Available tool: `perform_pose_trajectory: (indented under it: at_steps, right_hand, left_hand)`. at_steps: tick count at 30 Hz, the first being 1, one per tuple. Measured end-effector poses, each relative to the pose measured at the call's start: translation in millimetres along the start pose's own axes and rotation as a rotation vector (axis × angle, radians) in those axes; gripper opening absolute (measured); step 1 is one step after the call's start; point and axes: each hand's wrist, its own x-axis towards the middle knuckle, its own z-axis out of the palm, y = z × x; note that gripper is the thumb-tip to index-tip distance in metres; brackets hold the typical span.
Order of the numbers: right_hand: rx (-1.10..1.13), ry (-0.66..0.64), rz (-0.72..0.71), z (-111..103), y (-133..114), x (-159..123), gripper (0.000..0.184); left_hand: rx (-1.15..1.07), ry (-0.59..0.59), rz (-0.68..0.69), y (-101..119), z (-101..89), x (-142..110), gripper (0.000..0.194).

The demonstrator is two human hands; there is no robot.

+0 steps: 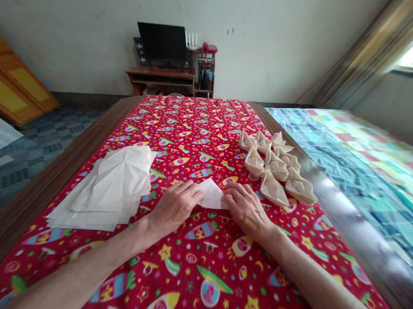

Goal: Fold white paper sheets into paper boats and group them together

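A small folded white sheet of paper (pixel 210 194), with a peak pointing away from me, lies on the red patterned cloth (pixel 194 246). My left hand (pixel 178 201) grips its left corner, fingers curled over the edge. At the opposite corner my right hand (pixel 243 205) pinches the paper in the same way. To the left rests a loose stack of creased paper sheets (pixel 122 182), close to my left forearm. Several folded paper boats (pixel 275 165) stand in a cluster beyond and right of my right hand.
The cloth covers a dark wooden table (pixel 305 173). A bed with a checked sheet (pixel 358 167) adjoins on the right. Against the far wall stands a desk (pixel 162 74) with a monitor (pixel 162 42) and a red telephone (pixel 209 48). A wooden cabinet (pixel 16 80) is at left.
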Motion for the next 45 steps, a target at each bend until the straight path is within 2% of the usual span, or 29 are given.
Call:
perform_pose_trajectory:
  at_steps: [4,8,11,14,16,20,25,31,38,45]
  right_hand:
    - [-0.058,-0.015,-0.003,-2.8,-3.8,-6.7,0.019]
    - [-0.105,-0.022,-0.012,-14.3,-12.2,-12.4,0.024]
    - [-0.066,0.028,-0.045,-18.9,-15.7,-10.6,0.026]
    - [0.025,0.057,-0.067,-14.0,-13.5,-6.9,0.022]
    - [0.093,0.040,-0.015,-7.5,-10.0,-6.0,0.020]
    - [0.223,0.005,0.185,1.9,-4.2,-7.7,0.022]
    - [0.299,-0.040,0.319,-1.6,-3.9,-7.3,0.028]
    - [0.250,-0.125,0.459,-6.0,-3.4,-2.1,0.031]
    - [0.134,-0.207,0.471,-6.1,-5.5,3.3,0.030]
    - [0.119,-0.216,0.469,-5.7,-4.7,5.5,0.029]
  left_hand:
    - [-0.138,0.001,-0.040,-2.1,2.1,-7.6,0.017]
    - [-0.213,0.053,-0.048,-5.6,10.2,-12.6,0.013]
    - [-0.236,0.086,-0.060,-7.2,16.7,-13.9,0.011]
    - [-0.258,0.108,-0.068,-8.7,20.1,-14.3,0.011]
    - [-0.280,0.124,-0.072,-10.5,21.0,-14.6,0.011]
    - [-0.381,0.173,-0.141,-17.6,22.5,-15.0,0.011]
    - [-0.527,0.212,-0.226,-26.7,26.0,-14.0,0.016]
    - [-0.467,0.154,-0.283,-30.2,29.6,-14.2,0.025]
    - [-0.312,0.079,-0.378,-28.0,22.0,-7.9,0.030]
    - [-0.136,0.019,-0.390,-27.6,20.0,-3.9,0.030]
